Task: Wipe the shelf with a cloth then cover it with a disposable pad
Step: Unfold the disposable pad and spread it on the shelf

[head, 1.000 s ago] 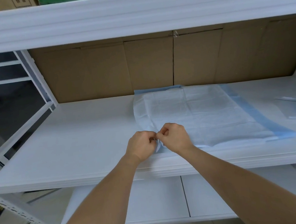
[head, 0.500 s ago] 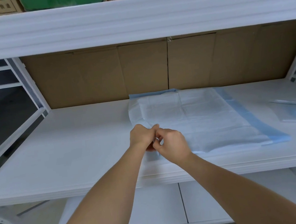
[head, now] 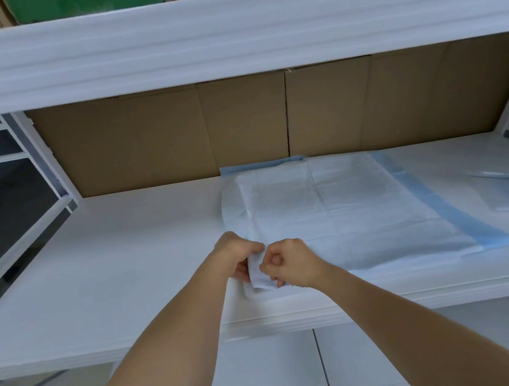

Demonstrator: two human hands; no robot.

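Honestly, left hand (head: 239, 257) and right hand (head: 289, 263) both pinch the folded white-and-blue disposable pad (head: 359, 213)'s corner; yanking the layers apart could tear it.

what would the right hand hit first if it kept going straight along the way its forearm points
The right hand points up and left at the left hand, nearly touching it; both pinch the pad corner. It would likely meet the left hand first, though depth is unclear.
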